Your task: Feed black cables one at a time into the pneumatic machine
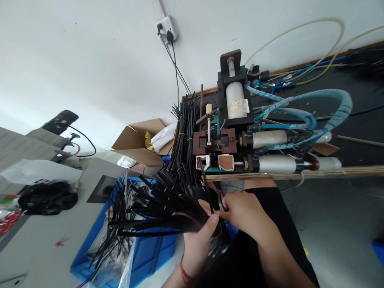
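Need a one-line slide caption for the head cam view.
Left hand grips a fanned bundle of black plastic strips while right hand pinches one, below a brown pneumatic bench fixture.

Wooden-edged black bench [360, 132] bearing pneumatic press [231, 120], hoses [330, 100].

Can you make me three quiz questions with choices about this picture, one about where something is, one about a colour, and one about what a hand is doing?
1. Where is the cardboard box?
A. to the left of the machine, by the wall
B. on the person's lap
C. on top of the machine

2. What colour is the crate under the strips?
A. red
B. blue
C. yellow

3. What is the left hand doing?
A. lying flat and open
B. gripping a bundle of black strips
C. pressing a button

Answers:
1 A, the box sits open beside the machine at the wall.
2 B, its walls show blue.
3 B, the fingers are closed around the fanned bundle, while the right hand pinches one strip.
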`<state>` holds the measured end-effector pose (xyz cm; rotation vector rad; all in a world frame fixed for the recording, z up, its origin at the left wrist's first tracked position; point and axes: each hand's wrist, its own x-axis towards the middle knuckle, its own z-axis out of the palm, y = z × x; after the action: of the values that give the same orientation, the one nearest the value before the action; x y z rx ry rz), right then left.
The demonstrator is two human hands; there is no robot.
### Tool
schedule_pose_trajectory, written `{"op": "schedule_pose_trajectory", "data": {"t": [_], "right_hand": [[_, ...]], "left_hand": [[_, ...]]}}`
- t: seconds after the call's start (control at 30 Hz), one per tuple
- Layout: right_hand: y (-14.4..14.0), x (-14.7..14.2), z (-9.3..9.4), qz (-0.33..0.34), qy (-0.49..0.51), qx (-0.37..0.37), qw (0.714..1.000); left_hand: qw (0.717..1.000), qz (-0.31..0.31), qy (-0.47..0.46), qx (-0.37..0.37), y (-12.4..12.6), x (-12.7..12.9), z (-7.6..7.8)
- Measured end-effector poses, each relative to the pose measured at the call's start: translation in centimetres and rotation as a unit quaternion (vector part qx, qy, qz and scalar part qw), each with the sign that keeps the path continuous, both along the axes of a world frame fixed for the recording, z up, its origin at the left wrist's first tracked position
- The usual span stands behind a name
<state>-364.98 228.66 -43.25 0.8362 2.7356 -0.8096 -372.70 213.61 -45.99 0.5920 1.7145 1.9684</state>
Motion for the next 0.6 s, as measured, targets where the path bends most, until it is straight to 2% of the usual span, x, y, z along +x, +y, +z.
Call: {"op": "schedule_pose_trajectory", "data": {"t": [0.13,0.2,0.27,0.33,0.4,0.47,0.5,0.6], "right_hand": [[0.2,0.1,0.7,-0.097,0.043,0.024,0.994],[-0.1,0.3,1.2,-0.155,0.171,0.012,0.973],[-0.6,0.5,1.8,-0.161,0.346,-0.058,0.922],[-1.2,0.4,2.2,-0.12,0.466,-0.163,0.862],[-1.6,-0.2,2.1,-0.094,0.506,-0.25,0.82],[-2.0,-1.1,1.4,-0.114,0.527,-0.328,0.776],[-2.2,-1.6,0.9,-0.133,0.536,-0.376,0.744],[-2.9,-3.1,-0.6,-0.177,0.535,-0.541,0.624]], "left_hand": [[0.999,-0.002,-0.03,-0.012,0.1,-0.1,-0.1],[0.999,0.014,-0.029,-0.021,0.3,-0.1,-0.2],[0.999,0.026,-0.024,-0.025,0.5,-0.1,-0.2],[0.999,0.029,-0.023,-0.028,0.8,0.1,-0.1],[0.999,0.03,-0.028,-0.033,1.1,0.2,0.0],[0.999,0.031,-0.032,-0.024,1.2,0.2,0.1],[0.999,0.031,-0.032,-0.01,1.3,0.1,0.2],[0.997,0.034,-0.041,0.051,1.2,-0.6,0.6]]}}
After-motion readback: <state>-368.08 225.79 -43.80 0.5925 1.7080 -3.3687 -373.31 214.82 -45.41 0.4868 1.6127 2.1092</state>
